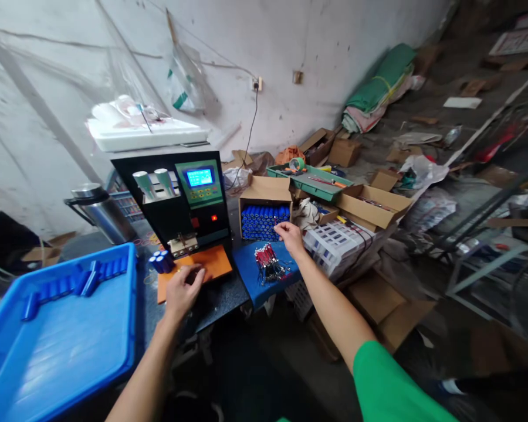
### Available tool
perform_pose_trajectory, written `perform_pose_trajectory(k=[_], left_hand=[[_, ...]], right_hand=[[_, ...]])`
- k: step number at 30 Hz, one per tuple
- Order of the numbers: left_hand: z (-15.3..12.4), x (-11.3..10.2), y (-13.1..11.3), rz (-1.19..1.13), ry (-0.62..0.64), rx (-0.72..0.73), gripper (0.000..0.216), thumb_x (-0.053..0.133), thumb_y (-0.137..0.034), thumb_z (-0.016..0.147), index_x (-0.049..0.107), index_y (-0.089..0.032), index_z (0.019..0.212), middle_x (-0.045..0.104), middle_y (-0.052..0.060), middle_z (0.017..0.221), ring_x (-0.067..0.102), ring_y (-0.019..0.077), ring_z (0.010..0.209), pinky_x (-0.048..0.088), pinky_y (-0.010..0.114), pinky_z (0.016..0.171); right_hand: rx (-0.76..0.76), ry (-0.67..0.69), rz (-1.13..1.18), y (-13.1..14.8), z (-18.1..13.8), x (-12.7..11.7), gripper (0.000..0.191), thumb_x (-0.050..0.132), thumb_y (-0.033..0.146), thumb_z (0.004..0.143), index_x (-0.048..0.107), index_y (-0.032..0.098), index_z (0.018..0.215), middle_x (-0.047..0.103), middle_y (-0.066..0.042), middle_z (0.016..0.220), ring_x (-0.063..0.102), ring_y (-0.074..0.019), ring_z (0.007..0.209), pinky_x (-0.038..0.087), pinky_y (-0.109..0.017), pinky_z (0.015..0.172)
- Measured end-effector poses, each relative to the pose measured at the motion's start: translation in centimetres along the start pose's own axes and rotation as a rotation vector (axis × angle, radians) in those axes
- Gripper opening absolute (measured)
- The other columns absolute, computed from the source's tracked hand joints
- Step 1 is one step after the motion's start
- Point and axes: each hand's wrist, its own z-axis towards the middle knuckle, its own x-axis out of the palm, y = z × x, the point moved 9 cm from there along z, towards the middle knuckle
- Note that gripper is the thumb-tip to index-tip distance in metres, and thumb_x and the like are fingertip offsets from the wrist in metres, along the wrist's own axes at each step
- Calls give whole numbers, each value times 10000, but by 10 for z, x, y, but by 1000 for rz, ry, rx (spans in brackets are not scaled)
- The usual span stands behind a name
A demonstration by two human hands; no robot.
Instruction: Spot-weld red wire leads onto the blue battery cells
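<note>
The left hand lies palm down on the front edge of the orange mat, which is on the dark table before the black machine. Its fingers are bent over something dark, and I cannot tell if they grip it or only rest there. Near this hand, at the far left corner of the mat, a small group of batteries stands upright. The right hand is stretched out to the lower right corner of the open cardboard box, where many blue batteries are stacked with their ends to the front. Its fingers are curled toward the box, but I cannot tell if they pinch a battery. Just beside the right wrist, a bundle of red wires lies on a blue pad. At the left is a big blue tray with a row of batteries at its far side. A metal kettle stands behind this tray, and a green tray is behind the box.
</note>
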Motion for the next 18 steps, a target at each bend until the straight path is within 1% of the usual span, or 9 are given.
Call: perform_pose_trajectory(k=[1,3,5,7,9,11,14,16,18], left_hand=[[-2,0,-4,-36,-10,-16,320,616,-476,820,711,-180,896,725,56,835,657,189,729,502,295,670],[-9,2,-19,-122,-30,-38,317,625,-476,823,716,-185,908,725,54,846,656,183,721,505,290,651],[-19,9,-43,-209,-30,-28,289,639,-459,828,718,-190,898,725,54,872,665,182,766,516,287,675],[-29,18,-66,-281,-38,-36,267,646,-439,839,718,-193,911,716,46,847,661,172,758,520,284,688],[-36,28,-82,-337,-31,-70,260,658,-424,841,720,-196,949,720,43,853,660,165,749,528,289,708],[-40,34,-86,-392,-32,-129,267,680,-417,824,720,-193,963,731,49,878,671,173,771,538,304,739],[-44,34,-81,-472,-44,-215,252,685,-405,815,722,-189,940,743,57,893,684,189,808,542,329,793],[-48,28,-74,-515,-71,-261,241,680,-408,810,721,-188,897,736,52,850,669,181,764,538,321,763],[-51,19,-68,-552,-90,-294,249,682,-426,798,710,-184,850,711,40,791,628,160,688,518,294,686]], right_hand=[[3,-17,37,5,-6,5,248,705,437,673,649,196,692,576,33,626,474,-101,519,389,-244,518],[34,-32,143,11,-21,20,238,711,427,673,653,197,696,592,29,658,493,-102,563,414,-241,561],[87,-9,269,12,-41,42,225,730,408,667,661,198,711,600,29,675,508,-101,595,431,-238,596],[159,35,400,12,-64,69,218,754,384,654,666,199,728,608,28,690,525,-102,620,446,-239,623],[235,80,508,12,-88,94,223,771,369,648,662,200,742,625,19,720,553,-110,660,465,-244,653],[287,118,562,13,-110,116,235,773,377,657,654,200,757,644,5,748,584,-125,703,481,-254,675],[321,180,556,14,-135,140,263,751,414,678,628,203,775,671,-20,780,625,-154,754,500,-270,692],[327,214,537,13,-145,151,283,736,433,681,610,203,787,693,-44,827,650,-175,797,517,-285,716],[328,246,525,13,-152,157,300,722,448,685,594,203,801,710,-66,885,664,-189,830,533,-302,745]])
